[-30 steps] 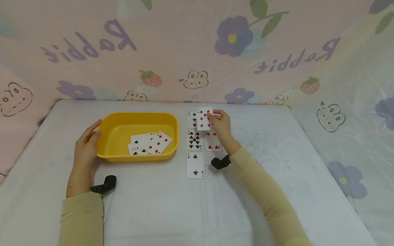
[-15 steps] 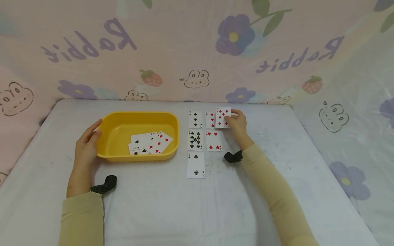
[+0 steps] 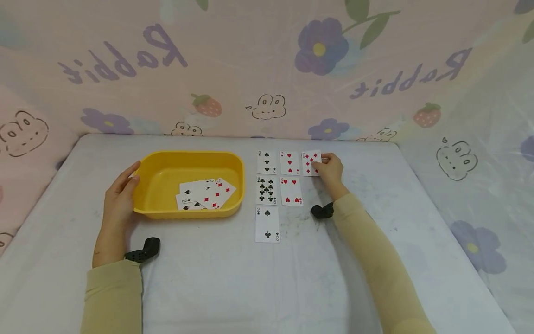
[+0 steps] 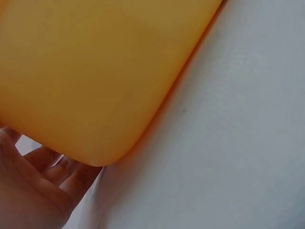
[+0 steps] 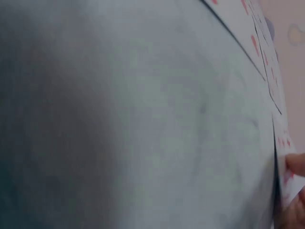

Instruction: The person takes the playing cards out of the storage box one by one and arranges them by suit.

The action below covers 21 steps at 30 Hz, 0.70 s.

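My right hand (image 3: 332, 170) pinches the seven of diamonds (image 3: 308, 157) by its right side, thumb on its face. The card lies flat in line with the three of hearts (image 3: 289, 163) and three of clubs (image 3: 267, 162). Below these are the nine of clubs (image 3: 266, 190) and four of hearts (image 3: 291, 191), then the two of clubs (image 3: 267, 225). My left hand (image 3: 118, 199) holds the left end of a yellow plastic tub (image 3: 156, 214), thumb at the rim. In the left wrist view its fingertips are hidden behind the tub.
Inside the tub, toward its near right, several playing cards (image 3: 193, 188) overlap face up, among them a five of diamonds (image 3: 220, 194). A white cloth (image 3: 200, 283) covers the table. A printed curtain (image 3: 233, 69) hangs along the back edge.
My right hand has carried the seven of diamonds rightward from over the three of clubs and three of hearts, then down beside the row. The left hand and tub have stayed put.
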Tool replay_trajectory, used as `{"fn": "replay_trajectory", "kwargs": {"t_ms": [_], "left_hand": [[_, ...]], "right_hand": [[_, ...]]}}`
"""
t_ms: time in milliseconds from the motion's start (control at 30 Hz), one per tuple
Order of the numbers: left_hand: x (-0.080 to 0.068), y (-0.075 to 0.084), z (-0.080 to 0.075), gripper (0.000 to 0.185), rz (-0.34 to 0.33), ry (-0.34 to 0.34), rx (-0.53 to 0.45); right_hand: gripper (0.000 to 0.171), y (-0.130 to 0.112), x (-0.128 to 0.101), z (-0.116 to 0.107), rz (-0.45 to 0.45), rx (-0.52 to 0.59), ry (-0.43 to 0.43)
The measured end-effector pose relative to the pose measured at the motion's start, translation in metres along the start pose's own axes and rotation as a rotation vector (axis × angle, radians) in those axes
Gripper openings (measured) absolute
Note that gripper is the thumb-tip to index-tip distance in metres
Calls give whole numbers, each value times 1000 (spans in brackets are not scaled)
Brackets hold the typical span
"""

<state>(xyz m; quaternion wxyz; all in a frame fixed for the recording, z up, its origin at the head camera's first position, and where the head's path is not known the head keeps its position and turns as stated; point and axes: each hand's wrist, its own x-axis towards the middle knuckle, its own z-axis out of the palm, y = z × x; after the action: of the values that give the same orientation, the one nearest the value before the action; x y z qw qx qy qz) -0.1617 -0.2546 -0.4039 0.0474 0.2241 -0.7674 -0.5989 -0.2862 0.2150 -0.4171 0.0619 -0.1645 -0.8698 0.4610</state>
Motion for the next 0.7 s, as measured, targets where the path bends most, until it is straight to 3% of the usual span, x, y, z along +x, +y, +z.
{"fn": "replay_trajectory", "kwargs": {"t_ms": [233, 367, 467, 700], "left_hand": [[1, -1, -1, 41, 6, -1, -39], [1, -2, 0, 41, 15, -1, -33], [1, -2, 0, 41, 16, 1, -8], [0, -2, -1, 40, 7, -4, -48]], "right_hand": [[40, -5, -4, 0, -3, -142, 22], [39, -12, -7, 1, -8, -157, 29], [39, -20, -9, 3, -38, -119, 10], [39, -44, -25, 20, -93, 46, -70]]}}
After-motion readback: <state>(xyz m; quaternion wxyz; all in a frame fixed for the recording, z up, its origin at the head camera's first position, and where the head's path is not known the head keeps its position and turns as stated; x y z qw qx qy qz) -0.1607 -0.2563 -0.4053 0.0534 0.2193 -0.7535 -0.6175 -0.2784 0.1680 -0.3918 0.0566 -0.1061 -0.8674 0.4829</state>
